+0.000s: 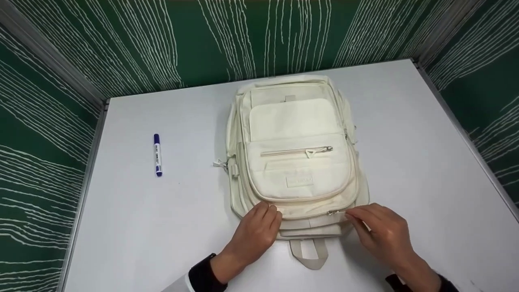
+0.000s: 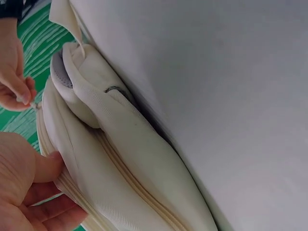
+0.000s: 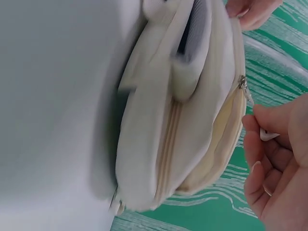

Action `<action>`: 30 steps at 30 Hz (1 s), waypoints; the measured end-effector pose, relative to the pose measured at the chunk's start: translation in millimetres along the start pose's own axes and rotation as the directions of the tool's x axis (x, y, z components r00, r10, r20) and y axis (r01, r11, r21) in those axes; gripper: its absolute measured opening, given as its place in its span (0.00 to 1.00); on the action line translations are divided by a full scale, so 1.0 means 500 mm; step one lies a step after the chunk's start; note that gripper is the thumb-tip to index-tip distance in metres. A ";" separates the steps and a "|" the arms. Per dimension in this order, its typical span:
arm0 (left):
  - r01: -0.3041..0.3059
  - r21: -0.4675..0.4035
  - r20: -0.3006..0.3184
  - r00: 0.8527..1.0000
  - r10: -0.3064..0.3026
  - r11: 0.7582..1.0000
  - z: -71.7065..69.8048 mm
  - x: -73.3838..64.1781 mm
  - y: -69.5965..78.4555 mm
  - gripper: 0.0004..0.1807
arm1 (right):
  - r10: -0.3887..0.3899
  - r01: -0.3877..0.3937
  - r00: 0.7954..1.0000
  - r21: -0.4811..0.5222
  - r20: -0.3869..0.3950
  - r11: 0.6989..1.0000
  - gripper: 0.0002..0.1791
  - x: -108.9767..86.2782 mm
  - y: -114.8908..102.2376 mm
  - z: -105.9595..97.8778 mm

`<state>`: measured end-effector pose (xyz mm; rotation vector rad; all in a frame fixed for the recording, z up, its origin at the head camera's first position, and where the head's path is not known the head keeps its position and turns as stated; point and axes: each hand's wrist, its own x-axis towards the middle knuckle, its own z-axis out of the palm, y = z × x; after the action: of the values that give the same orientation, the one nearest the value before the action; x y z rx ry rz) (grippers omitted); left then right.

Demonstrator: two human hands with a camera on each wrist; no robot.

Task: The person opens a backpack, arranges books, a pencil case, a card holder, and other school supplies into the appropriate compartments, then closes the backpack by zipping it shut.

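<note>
A cream backpack (image 1: 298,121) lies front side up on the table, its top handle (image 1: 310,259) toward me. At its near edge my left hand (image 1: 259,229) pinches the zipper seam of a front compartment, thumb on one side and fingers on the other. My right hand (image 1: 381,231) grips the cord pull of that zipper, drawn taut from the metal slider (image 3: 242,83). The white pull tip (image 3: 268,135) pokes out between the fingers. Beyond the slider, on the right side, the compartment gapes and shows a pale yellowish lining (image 3: 219,130); toward the left hand the seam is closed.
A blue-capped marker (image 1: 157,156) lies on the white table (image 1: 134,227), left of the backpack. Green panels (image 1: 259,40) with white wavy lines stand behind the table and along both sides. Another zipper with a triangular pull (image 1: 311,153) crosses the backpack's front pocket.
</note>
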<state>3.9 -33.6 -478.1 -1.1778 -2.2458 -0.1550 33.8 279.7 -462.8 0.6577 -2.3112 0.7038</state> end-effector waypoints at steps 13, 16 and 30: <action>0.002 -0.023 0.007 1.000 -0.001 1.000 -0.002 -0.001 -0.002 0.18 | 0.012 -0.010 1.000 -0.175 0.013 0.984 0.23 0.029 0.130 -0.047; 0.009 -0.031 0.017 1.000 -0.008 0.999 -0.004 0.000 -0.003 0.18 | 0.000 0.004 1.000 -0.185 0.017 0.983 0.08 0.042 0.155 -0.047; 0.029 -0.039 0.007 1.000 -0.029 0.999 0.004 -0.004 0.000 0.15 | 0.009 -0.010 1.000 -0.187 -0.006 0.982 0.12 0.123 0.246 0.004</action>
<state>3.7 -34.5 -480.8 -1.1686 -2.2757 -0.2080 -83.1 351.9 -460.2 0.5580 -2.3413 0.4837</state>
